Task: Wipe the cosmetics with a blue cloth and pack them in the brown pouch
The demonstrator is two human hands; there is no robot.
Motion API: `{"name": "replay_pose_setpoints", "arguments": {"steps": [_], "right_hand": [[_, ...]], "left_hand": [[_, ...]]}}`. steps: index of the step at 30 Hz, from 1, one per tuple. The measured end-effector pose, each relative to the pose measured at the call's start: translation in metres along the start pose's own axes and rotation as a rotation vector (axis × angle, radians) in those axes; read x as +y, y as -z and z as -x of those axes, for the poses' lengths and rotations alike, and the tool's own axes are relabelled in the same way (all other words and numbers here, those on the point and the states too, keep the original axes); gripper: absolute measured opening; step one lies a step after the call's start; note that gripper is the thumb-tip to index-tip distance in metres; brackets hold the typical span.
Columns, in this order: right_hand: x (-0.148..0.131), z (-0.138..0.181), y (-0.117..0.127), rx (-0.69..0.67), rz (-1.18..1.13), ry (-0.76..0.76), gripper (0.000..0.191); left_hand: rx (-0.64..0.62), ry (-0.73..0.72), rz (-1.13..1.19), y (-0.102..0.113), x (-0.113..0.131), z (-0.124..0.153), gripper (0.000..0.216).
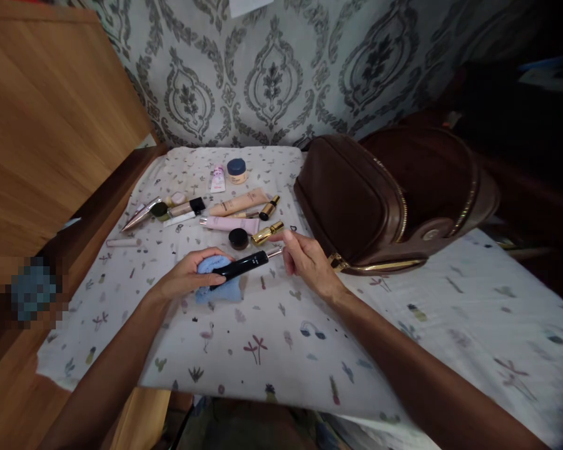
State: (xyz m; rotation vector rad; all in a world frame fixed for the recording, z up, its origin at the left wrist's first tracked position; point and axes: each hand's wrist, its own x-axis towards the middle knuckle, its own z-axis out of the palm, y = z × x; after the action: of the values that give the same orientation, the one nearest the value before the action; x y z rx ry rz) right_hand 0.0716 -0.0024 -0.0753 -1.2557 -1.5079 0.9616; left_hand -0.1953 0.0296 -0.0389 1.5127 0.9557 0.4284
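My left hand (pixel 187 274) is closed around a light blue cloth (pixel 225 291) and a slim black cosmetic bottle (pixel 244 265), its thumb lying along the bottle. A narrow silver end on the bottle points toward my right hand (pixel 307 259). That hand hovers beside the silver end, its index finger stretched out and thumb raised, with nothing visible in it. Whether a fingertip touches the silver part, I cannot tell. Just beyond the index finger lies a small gold bottle (pixel 266 234). A round black-lidded jar (pixel 238 238) sits behind the black bottle.
Farther back lie a lilac tube (pixel 229 224), a peach tube (pixel 238 202), a black-and-gold bottle (pixel 269 207), a blue-lidded jar (pixel 237 170) and a small pink tube (pixel 218 179). More cosmetics lie left. A brown bag (pixel 351 194) stands unzipped at right, on the printed cloth (pixel 272 350).
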Motion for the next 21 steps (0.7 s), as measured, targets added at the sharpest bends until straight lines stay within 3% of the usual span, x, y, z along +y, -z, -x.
{"name": "replay_pose_setpoints", "arguments": {"steps": [2,9,12,17,21], "right_hand": [[-0.002,0.001,0.000,-0.009,-0.002,0.023,0.067],[-0.008,0.002,-0.008,-0.048,-0.206,0.038,0.043],[-0.022,0.004,-0.006,-0.028,-0.310,0.029,0.046],[-0.066,0.025,0.023,0.010,-0.341,0.099,0.043],[-0.092,0.061,0.065,0.029,-0.409,0.121,0.030]], "left_hand": [[0.011,-0.003,-0.003,0.000,0.000,0.000,0.045],[0.038,0.014,-0.035,-0.001,0.002,0.003,0.048],[0.068,-0.024,-0.078,-0.002,0.008,0.005,0.048],[0.102,-0.142,-0.208,-0.006,0.033,0.010,0.040],[0.096,-0.338,-0.310,-0.035,0.060,0.008,0.032]]}}
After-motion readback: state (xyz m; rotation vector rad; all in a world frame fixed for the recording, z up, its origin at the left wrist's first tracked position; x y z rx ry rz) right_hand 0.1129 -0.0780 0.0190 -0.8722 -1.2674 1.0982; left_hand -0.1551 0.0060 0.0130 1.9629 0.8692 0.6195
